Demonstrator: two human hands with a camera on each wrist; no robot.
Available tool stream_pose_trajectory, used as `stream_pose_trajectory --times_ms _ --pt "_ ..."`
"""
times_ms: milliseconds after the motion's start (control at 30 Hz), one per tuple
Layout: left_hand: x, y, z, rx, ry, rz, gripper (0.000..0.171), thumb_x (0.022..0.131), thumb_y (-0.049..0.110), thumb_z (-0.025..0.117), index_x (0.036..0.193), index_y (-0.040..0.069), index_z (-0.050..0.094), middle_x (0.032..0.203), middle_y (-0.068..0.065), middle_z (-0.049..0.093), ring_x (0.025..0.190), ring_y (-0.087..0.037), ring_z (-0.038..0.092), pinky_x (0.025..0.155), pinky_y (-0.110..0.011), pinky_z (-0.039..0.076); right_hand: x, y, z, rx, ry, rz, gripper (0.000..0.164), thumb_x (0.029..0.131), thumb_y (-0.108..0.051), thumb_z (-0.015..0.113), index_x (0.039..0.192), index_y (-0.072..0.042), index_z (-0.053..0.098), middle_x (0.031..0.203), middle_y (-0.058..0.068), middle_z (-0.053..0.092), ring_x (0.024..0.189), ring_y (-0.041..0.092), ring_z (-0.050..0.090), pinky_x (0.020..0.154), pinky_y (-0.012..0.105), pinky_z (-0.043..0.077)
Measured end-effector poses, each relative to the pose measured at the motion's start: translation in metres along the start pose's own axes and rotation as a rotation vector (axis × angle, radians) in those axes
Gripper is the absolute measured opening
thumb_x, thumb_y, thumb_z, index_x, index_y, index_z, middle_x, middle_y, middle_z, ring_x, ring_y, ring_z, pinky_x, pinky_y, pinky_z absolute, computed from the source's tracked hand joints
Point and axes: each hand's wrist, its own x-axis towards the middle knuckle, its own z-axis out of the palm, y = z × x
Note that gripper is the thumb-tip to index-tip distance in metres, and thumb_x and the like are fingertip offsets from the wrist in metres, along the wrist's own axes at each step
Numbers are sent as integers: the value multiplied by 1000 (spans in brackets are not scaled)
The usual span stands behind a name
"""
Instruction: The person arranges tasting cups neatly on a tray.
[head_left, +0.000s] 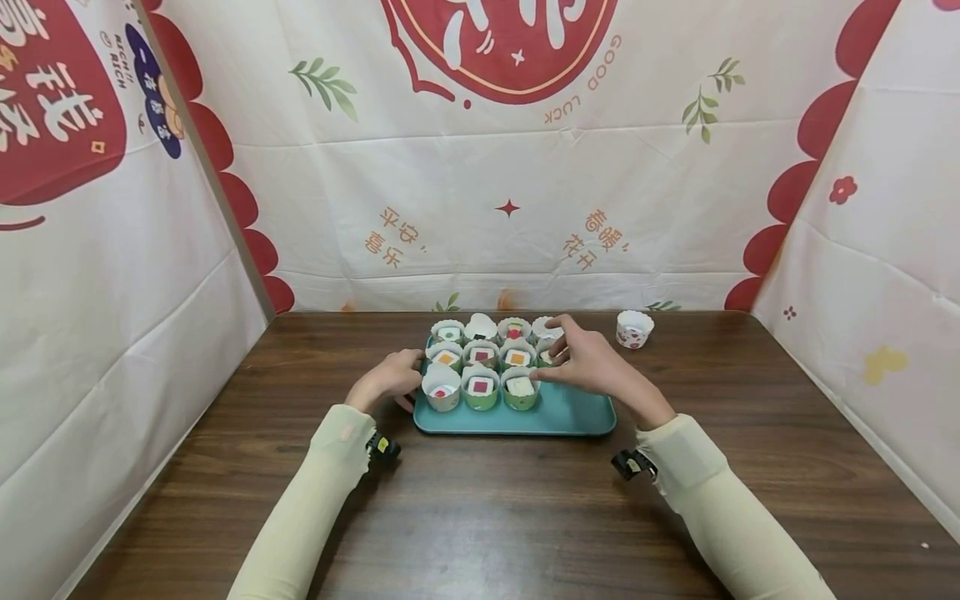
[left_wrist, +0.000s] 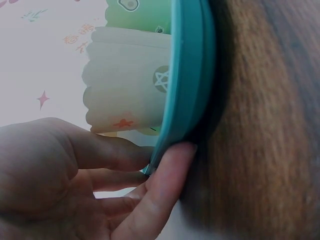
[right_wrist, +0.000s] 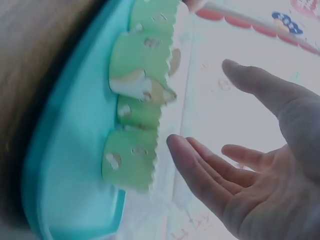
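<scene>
A teal tray (head_left: 577, 414) lies on the table with several patterned paper cups standing on it in rows. Small square pieces, some with orange or dark red centres, sit in cups such as the green cup (head_left: 480, 395). At the tray's left end, my left hand (head_left: 392, 377) pinches the rim between thumb and fingers, beside a white cup (left_wrist: 127, 80). Over the cups on the right side hovers my right hand (head_left: 596, 360), thumb and fingers spread. The right wrist view shows its fingers (right_wrist: 197, 172) apart from the green cups (right_wrist: 132, 160), holding nothing. It partly hides the rightmost cups.
A single white patterned paper cup (head_left: 634, 330) stands on the wooden table (head_left: 465, 517), behind and right of the tray. Printed cloth walls (head_left: 480, 183) close in the table at the back and sides. The tray's right end (head_left: 588, 408) is bare teal.
</scene>
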Motion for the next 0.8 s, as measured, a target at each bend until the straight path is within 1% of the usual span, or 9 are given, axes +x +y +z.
stream_pose_trajectory --times_ms 167,233,400,500,567,667,800 --pt "-1 0 -1 -2 2 4 60 100 5 45 158 -1 32 143 -27 52 92 -29 69 65 -35 66 3 19 -14 45 73 25 80 92 -49 75 149 -2 42 116 18 71 101 30 72 78 40 62" --pt "-1 0 -1 -2 2 5 60 100 5 45 158 -2 33 143 -27 52 92 -29 69 65 -36 66 4 29 -19 68 104 39 75 95 -49 71 148 -2 44 117 19 70 101 32 70 78 40 62" --pt "-1 0 0 -1 1 0 60 101 4 45 159 -2 32 145 -28 51 93 -29 69 65 -36 66 2 55 -33 60 204 73 67 100 -52 61 143 -2 50 129 25 65 115 39 65 91 52 60" --pt "0 0 0 3 1 -3 59 101 5 44 159 -2 32 146 -27 51 93 -29 69 66 -36 66 -1 73 -41 62 243 106 64 103 -55 55 142 -4 53 135 26 62 122 42 62 95 58 57" --pt "1 0 1 5 2 -3 58 101 5 44 158 -1 33 144 -27 52 93 -29 69 65 -36 66 -3 86 -45 58 257 123 62 104 -54 52 142 -4 54 138 27 60 125 45 60 98 62 54" --pt "1 0 1 6 4 0 58 101 5 44 158 -1 33 144 -27 52 93 -28 69 65 -36 66 -3 103 -48 2 279 129 55 107 -44 52 141 -1 55 138 30 58 128 48 53 102 66 48" --pt "0 0 0 2 4 4 59 100 5 44 158 -2 32 145 -28 51 93 -29 69 65 -35 66 -2 120 -50 -93 254 182 56 106 -34 53 147 4 47 140 36 50 134 54 38 106 71 38"
